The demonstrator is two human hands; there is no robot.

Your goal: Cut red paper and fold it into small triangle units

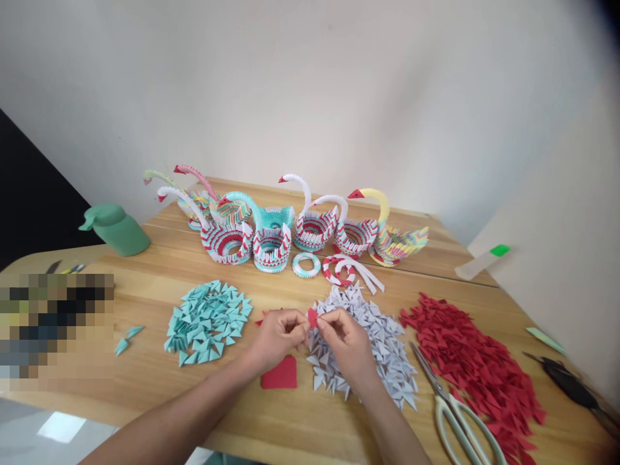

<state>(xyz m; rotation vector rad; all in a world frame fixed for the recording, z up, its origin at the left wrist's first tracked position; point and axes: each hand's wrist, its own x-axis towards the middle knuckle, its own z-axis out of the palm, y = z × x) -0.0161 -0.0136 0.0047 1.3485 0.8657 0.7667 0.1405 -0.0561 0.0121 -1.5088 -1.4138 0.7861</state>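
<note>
Between the fingertips of both hands is a small red paper piece (312, 318), pinched from either side above the table. My left hand (281, 336) grips its left edge with thumb and forefinger. On the other side, my right hand (346, 342) pinches it the same way, in front of a heap of white folded paper triangles (387, 345). A red paper sheet (279, 373) lies flat below my left wrist. Some red paper pokes out behind the left hand, mostly hidden by it.
Teal triangles (208, 320) lie left, red triangles (475, 361) right, beside open scissors (448, 403). Several paper swans (271, 248) stand at the back, with a white-and-teal ring (306, 265) before them. A green pitcher (119, 229) stands far left; a black-handled tool (569, 381) lies far right.
</note>
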